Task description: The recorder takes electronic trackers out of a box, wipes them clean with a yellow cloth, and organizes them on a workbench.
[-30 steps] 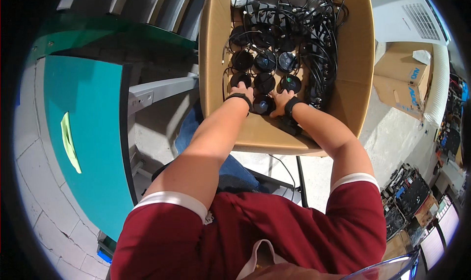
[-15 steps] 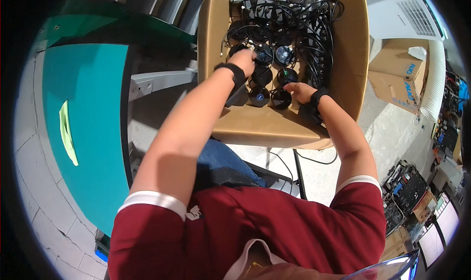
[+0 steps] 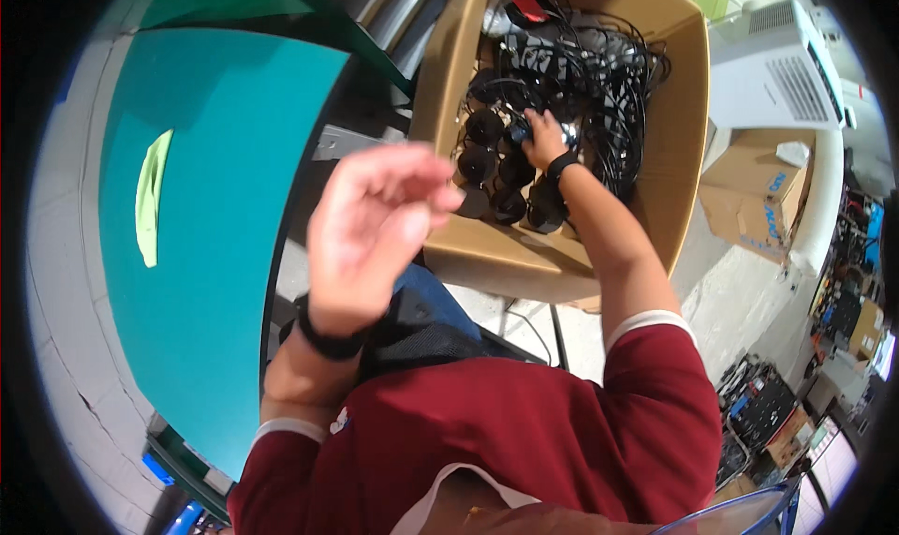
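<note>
My left hand [image 3: 375,230] is raised close to the head camera, over the near left side of the cardboard box [image 3: 688,95]. Its fingers curl loosely, with the thumb apart, and nothing shows in them; motion blurs it a little. Inside the box my right hand [image 3: 545,141] reaches down with fingers apart, touching or just above the round black devices [image 3: 508,205]. These discs sit in rows with thin cables around them. Whatever lies directly beneath the right fingers is partly hidden.
Tangled black cables [image 3: 618,95] fill the box's right side. A green-topped table [image 3: 206,282] stands left, bearing a pale green strip [image 3: 150,198]. Right of the box are a white appliance [image 3: 777,66] and another cardboard carton [image 3: 749,193].
My left hand has come up out of the box toward me. My right hand has shifted farther into the box, away from the near discs. The view has turned somewhat.
</note>
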